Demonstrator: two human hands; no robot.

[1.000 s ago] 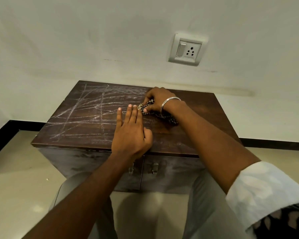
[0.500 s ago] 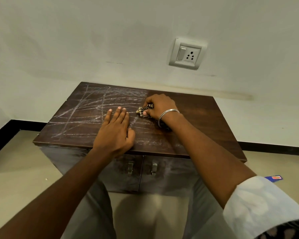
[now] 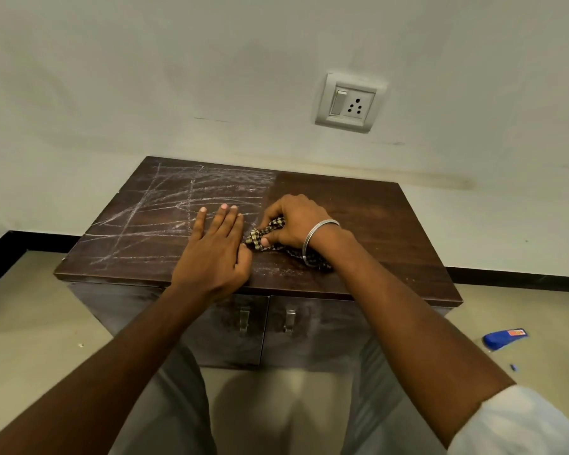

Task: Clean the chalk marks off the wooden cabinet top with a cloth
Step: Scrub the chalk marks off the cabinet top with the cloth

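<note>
The wooden cabinet's surface [image 3: 375,218] stands against a pale wall [image 3: 145,77], seen from above and in front. Chalk marks [image 3: 165,205], crossing white lines and smears, cover the half of the surface from its centre out to 9 o'clock; the half toward 3 o'clock shows dark, bare wood, with a faint dusty patch near the 6 o'clock edge.

The cloth [image 3: 271,228], checked in black and beige, lies bunched just at the centre of the surface. The right hand [image 3: 293,221] holds it, fingers curled over the top and thumb pinching the bunched end against the wood; a loose tail of the cloth runs out under the wrist toward 5 o'clock. A silver bangle [image 3: 316,239] sits on that wrist, and a white sleeve [image 3: 523,425] is pushed up the forearm.

The left hand [image 3: 211,257] rests flat on the surface at 9 o'clock of the cloth, fingers straight and close together, pointing to 12 o'clock over the chalk lines, holding nothing. Its thumb lies just beside the cloth's end; whether they touch cannot be told.

Below the 6 o'clock edge are two doors with metal handles [image 3: 243,318]. A switch socket [image 3: 349,103] is on the wall at 1 o'clock, and a blue object [image 3: 503,338] lies on the floor [image 3: 30,323] at 4 o'clock
</note>
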